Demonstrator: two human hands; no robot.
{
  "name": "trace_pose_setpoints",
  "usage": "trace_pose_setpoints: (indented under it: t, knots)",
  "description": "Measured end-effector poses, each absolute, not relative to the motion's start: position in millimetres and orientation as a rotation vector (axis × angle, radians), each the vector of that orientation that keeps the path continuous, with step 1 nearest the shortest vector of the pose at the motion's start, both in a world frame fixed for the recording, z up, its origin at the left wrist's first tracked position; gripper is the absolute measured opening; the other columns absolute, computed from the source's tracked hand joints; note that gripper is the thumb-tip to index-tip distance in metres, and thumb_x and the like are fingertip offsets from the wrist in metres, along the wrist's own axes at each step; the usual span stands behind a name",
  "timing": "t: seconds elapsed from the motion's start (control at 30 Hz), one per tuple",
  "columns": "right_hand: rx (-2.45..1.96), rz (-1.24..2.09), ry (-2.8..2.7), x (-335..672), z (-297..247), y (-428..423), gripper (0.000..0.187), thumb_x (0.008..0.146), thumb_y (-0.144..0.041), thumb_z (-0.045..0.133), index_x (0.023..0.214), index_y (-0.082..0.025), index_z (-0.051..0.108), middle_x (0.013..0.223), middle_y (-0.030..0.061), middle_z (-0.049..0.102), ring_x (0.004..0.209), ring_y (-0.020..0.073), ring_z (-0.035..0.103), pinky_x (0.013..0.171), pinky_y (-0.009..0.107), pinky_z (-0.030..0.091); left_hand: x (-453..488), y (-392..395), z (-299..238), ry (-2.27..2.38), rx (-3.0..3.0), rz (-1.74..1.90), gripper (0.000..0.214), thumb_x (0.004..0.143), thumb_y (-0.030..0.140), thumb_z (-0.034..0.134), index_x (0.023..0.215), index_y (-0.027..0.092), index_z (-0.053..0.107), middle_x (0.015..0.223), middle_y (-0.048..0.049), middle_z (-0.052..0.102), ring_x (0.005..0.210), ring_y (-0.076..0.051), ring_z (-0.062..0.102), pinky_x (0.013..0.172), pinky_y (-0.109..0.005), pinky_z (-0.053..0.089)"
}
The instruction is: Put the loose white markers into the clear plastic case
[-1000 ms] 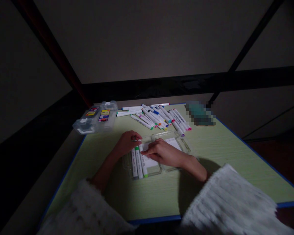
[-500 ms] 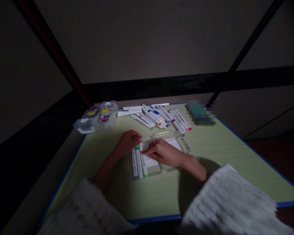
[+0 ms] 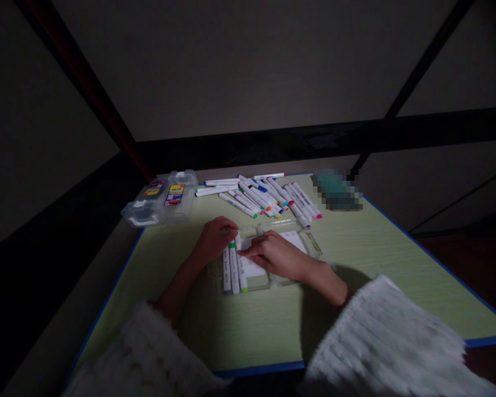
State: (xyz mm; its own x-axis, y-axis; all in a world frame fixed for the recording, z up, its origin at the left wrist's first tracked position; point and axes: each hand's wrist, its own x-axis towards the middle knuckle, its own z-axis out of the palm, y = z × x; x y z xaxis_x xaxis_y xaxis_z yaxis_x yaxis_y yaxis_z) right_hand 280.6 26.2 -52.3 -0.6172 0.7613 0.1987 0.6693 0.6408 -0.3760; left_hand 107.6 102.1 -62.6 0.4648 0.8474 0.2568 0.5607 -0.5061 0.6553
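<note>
Light, stiff markers, best taken mid-barrel

Upper L of frame: clear plastic casing (image 3: 184, 211) w/ coloured labels and a white handle, on the table (image 3: 376, 270).

Ctr, just L of middle: L hand (image 3: 215, 238), fingers bent and bunched narrow at the far end of the lime-ended marker (image 3: 242, 274); can't tell if it's actually pinched or only touched. That marker lies rightmost of 3, beside the green-banded marker (image 3: 234, 270) and the grey-ended marker (image 3: 227, 273), all in the L half of an open clear case (image 3: 258, 285), lower ctr. White paper (image 3: 254, 269) shows next to them.

Handling, my guess: markers v. light, rigid, smooth barrels, so apt to roll or slip under a fingertip; hold approx. mid-barrel, thumb opp. fingers, not by the cap. Case prob. thin, bendy plastic, could crack if forced; take it by the rim.

R of those: R hand (image 3: 278, 256), index finger out, tip at the lime-ended marker's side, other fingers curled; can't tell if anything's gripped.

Upper ctr: loose markers (image 3: 252, 193) in a jumble, some overlapping, caps multi-col. Upper R: pixelated teal slab (image 3: 334, 193), no detail readable.
</note>
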Motion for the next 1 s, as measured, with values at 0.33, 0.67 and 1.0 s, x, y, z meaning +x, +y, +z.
trace_pose_setpoints:
  t: [0.33,0.67,1.0]
  knots:
    - [-1.154,0.344,-2.544,284.3,-54.0,30.3,0.028,0.09,-0.022,0.04,0.104,-0.021,0.065,0.081,0.0062,0.067,0.073,0.0148,0.059,0.067,0.026,0.033,107.8,101.2,-63.2,1.18,2.249,0.806,0.009,0.068,0.011,0.053,0.067,0.014,0.061,0.072,-0.0016,0.062,0.07,-0.013,0.058,0.069,-0.024,0.045]
    - [-1.136,0.348,-2.56,285.1,-54.5,31.3,0.029,0.09,-0.023,0.04,0.107,-0.022,0.063,0.08,0.006,0.066,0.071,0.0137,0.058,0.065,0.025,0.032,108.1,100.7,-63.6,1.194,2.279,0.833,0.01,0.068,0.01,0.052,0.066,0.014,0.061,0.07,-0.0013,0.061,0.069,-0.013,0.057,0.067,-0.024,0.045]
    - [-1.13,0.327,-2.569,285.0,-54.6,30.5,0.029,0.09,-0.023,0.04,0.107,-0.022,0.063,0.079,0.0062,0.065,0.072,0.0144,0.058,0.066,0.026,0.032,108.0,100.5,-64.8,1.185,2.32,0.821,0.009,0.069,0.008,0.053,0.066,0.014,0.06,0.07,-0.0016,0.061,0.069,-0.013,0.057,0.068,-0.024,0.044]
